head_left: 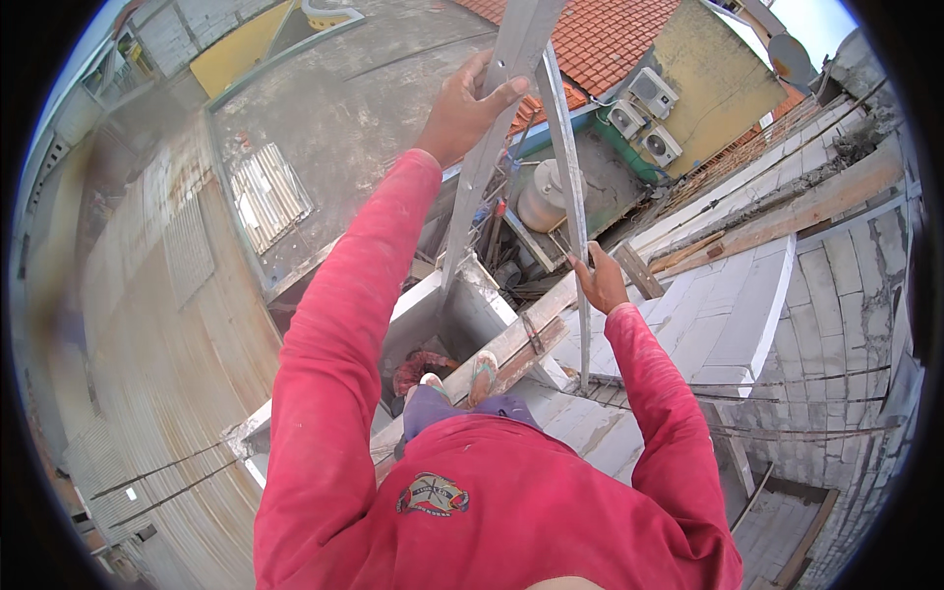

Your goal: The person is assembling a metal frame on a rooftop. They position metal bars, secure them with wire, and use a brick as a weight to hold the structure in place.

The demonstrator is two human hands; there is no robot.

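Two long silver metal channels rise in front of me and come together near the top edge. My left hand (466, 106) is closed around the wider channel (479, 167), its thumb across the near face. Lower down and to the right, my right hand (600, 279) grips the edge of the narrower channel (564, 147). This one slants down to the block work at its foot. The wider channel's lower end reaches a pale block wall (479, 300). My feet, in sandals (483, 378), stand on a narrow wooden plank (521, 346) high above the ground.
A recess beside my feet holds a dark red shape (423, 372) I cannot make out. Corrugated roofing (177, 393) spreads out at left. A water tank (551, 197) and air-conditioner units (654, 93) lie beyond. Grey block walls (836, 285) and thin rods (806, 430) are at right.
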